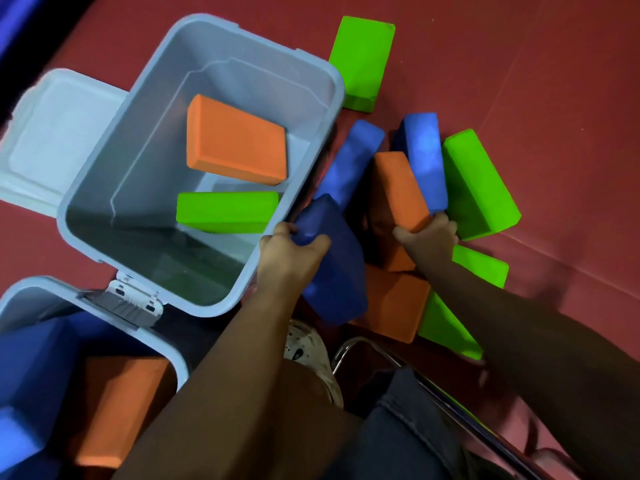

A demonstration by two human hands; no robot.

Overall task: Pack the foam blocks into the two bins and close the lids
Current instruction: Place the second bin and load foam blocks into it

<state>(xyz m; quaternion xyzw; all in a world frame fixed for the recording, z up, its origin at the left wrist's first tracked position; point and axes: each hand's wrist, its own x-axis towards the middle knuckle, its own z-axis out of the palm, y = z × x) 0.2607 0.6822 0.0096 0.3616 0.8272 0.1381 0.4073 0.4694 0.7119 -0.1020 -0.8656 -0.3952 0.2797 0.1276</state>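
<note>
My left hand [292,251] grips a dark blue foam block [332,265] just right of the open grey bin [145,161], beside its near right rim. Inside that bin lie an orange block [235,140] and a green block [225,212]. My right hand [427,237] grips the near end of an orange block [398,188] in the pile on the red floor. A second grey bin [20,296] at the lower left holds blue blocks [31,368] and an orange block [117,410].
Several loose blocks lie on the red mat: blue ones [427,157], green ones [478,185], one green block [362,60] apart at the top, orange ones [394,303]. The first bin's lid [52,133] hangs open to the left. A shoe [306,344] and a chrome chair frame [391,358] are near.
</note>
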